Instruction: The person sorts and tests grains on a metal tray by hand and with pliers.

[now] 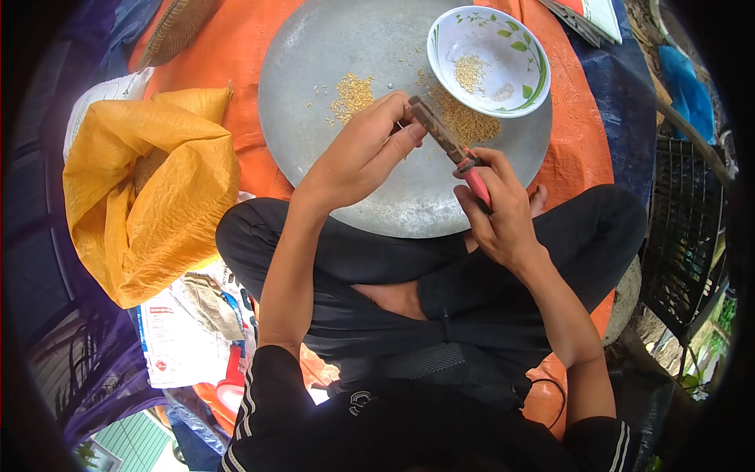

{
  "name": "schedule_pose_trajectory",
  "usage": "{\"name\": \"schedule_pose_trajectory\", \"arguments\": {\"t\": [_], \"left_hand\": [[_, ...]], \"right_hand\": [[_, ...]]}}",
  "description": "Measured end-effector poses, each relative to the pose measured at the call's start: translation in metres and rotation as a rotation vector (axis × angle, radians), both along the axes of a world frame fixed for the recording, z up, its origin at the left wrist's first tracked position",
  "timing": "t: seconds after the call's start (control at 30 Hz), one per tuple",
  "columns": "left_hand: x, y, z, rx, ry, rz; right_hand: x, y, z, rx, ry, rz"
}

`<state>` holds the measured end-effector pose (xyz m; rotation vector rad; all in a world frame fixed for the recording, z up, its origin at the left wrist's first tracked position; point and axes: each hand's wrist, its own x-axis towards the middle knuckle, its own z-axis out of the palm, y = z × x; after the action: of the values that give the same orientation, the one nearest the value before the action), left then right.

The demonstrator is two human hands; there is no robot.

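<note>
My right hand (499, 206) is wrapped round the red handle of a metal tool (440, 135) with a rusty, long head. The tool slants up and left to my left hand (370, 149), whose fingers are pinched at its tip; what they hold is too small to make out. Both hands are above a round grey metal tray (409, 206). On the tray lie a small pile of golden grains (352, 96) at the left and a larger grain pile (472, 126) at the right. A white bowl with green leaves (515, 71) holds some pale grains.
At the left stands an open yellow sack (189, 185), with a woven basket (179, 31) above it. Printed white sacks (177, 338) lie below. Orange sheeting (578, 141) spreads under the tray. A black plastic crate (683, 236) is at the right.
</note>
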<state>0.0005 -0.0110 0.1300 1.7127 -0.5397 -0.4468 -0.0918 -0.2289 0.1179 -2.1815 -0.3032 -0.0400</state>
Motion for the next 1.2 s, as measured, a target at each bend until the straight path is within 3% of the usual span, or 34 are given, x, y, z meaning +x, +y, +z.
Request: {"name": "schedule_pose_trajectory", "arguments": {"t": [0.17, 0.23, 0.27, 0.37, 0.4, 0.43, 0.57, 0.67, 0.73, 0.77, 0.87, 0.97, 1.03, 1.07, 1.1, 1.13, 1.2], "left_hand": [[0.004, 0.009, -0.002, 0.046, -0.098, -0.054], [0.005, 0.01, -0.005, -0.056, -0.081, -0.077], [0.005, 0.009, -0.004, -0.059, -0.085, -0.076], [0.0, -0.003, -0.001, -0.27, -0.085, 0.018], [-0.004, -0.01, -0.005, -0.437, 0.093, 0.041], [-0.007, -0.015, -0.009, -0.603, 0.273, 0.064], [-0.015, -0.025, -0.016, -0.572, 0.474, 0.003], [-0.014, -0.025, -0.017, -0.487, 0.578, 0.074], [-0.014, -0.026, -0.021, -0.409, 0.584, 0.137], [-0.015, -0.027, -0.022, -0.411, 0.582, 0.137], [-0.017, -0.032, -0.018, -0.386, 0.489, 0.191], [-0.022, -0.033, -0.019, -0.397, 0.425, 0.195], [-0.023, -0.034, -0.013, -0.369, 0.359, 0.188], [-0.024, -0.034, -0.01, -0.376, 0.361, 0.188], [-0.023, -0.034, -0.008, -0.348, 0.176, 0.209], [-0.023, -0.033, -0.006, -0.319, -0.007, 0.232], [-0.018, -0.023, -0.007, -0.279, -0.006, 0.213]], "right_hand": [[0.0, -0.002, -0.001, -0.039, -0.064, -0.016], [-0.001, -0.003, 0.006, 0.506, 0.455, -0.092], [0.0, -0.005, 0.008, 0.502, 0.452, -0.091], [0.003, -0.016, 0.011, 0.891, 0.789, 0.02], [0.003, -0.015, 0.006, 0.937, 0.807, 0.04], [0.003, -0.016, 0.008, 0.935, 0.804, 0.041], [0.003, -0.013, 0.013, 0.959, 0.901, 0.099], [-0.001, -0.001, 0.014, 0.792, 0.702, -0.025], [-0.004, 0.004, 0.003, 0.593, 0.364, -0.143], [-0.004, 0.006, 0.002, 0.591, 0.363, -0.142], [-0.008, 0.01, 0.004, -0.049, 0.089, -0.157], [-0.006, 0.003, 0.0, -0.233, -0.033, -0.154], [-0.002, -0.005, 0.005, -0.135, 0.114, -0.163], [-0.001, -0.009, 0.004, 0.118, 0.332, -0.165], [0.0, -0.011, 0.004, 0.371, 0.547, -0.166], [-0.001, -0.008, 0.013, 0.465, 0.607, -0.161], [0.0, -0.006, 0.012, 0.519, 0.537, -0.105]]}}
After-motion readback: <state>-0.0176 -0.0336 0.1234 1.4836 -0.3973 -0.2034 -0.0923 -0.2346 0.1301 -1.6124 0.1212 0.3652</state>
